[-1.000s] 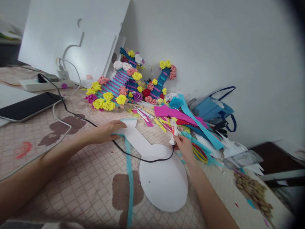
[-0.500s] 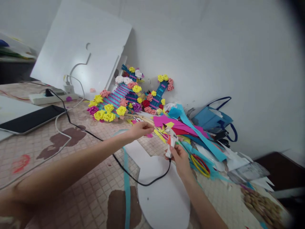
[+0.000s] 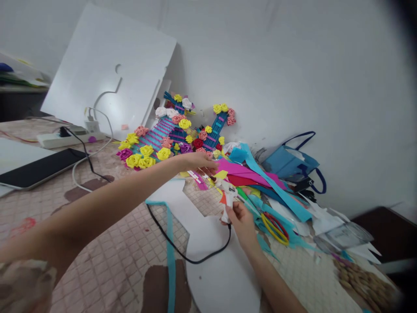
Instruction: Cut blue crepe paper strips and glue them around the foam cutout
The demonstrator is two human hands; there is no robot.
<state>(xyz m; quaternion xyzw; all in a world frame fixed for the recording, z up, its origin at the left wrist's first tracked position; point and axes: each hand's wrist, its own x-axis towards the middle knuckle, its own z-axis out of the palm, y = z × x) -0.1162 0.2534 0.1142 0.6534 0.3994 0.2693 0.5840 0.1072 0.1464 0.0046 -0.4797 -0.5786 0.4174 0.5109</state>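
Observation:
My right hand [image 3: 243, 221] grips a white hot glue gun [image 3: 229, 195] by its handle, with the nozzle pointing up and left. A black cord [image 3: 208, 257] loops from its base over a white cutout board [image 3: 221, 269] with a rounded body and a narrower neck. My left hand [image 3: 201, 161] reaches across above the neck's far end, its fingers stretched out beside the nozzle and over loose paper scraps. Nothing shows in its fingers, though their undersides are partly hidden. Just below lies a magenta strip [image 3: 199, 181] with white marks.
Paper-rose decorations [image 3: 159, 134] lean by the wall. Magenta paper [image 3: 241, 170], scissors [image 3: 275, 228] with yellow and red handles and a blue bag [image 3: 286, 161] lie right. A tablet [image 3: 42, 167] and power strip [image 3: 55, 140] sit left. A turquoise strip [image 3: 171, 261] runs along the board's left.
My left hand has moved up and slightly right, with its fingers stretching out. The glue gun in my right hand has shifted a little left and down. The view has turned slightly.

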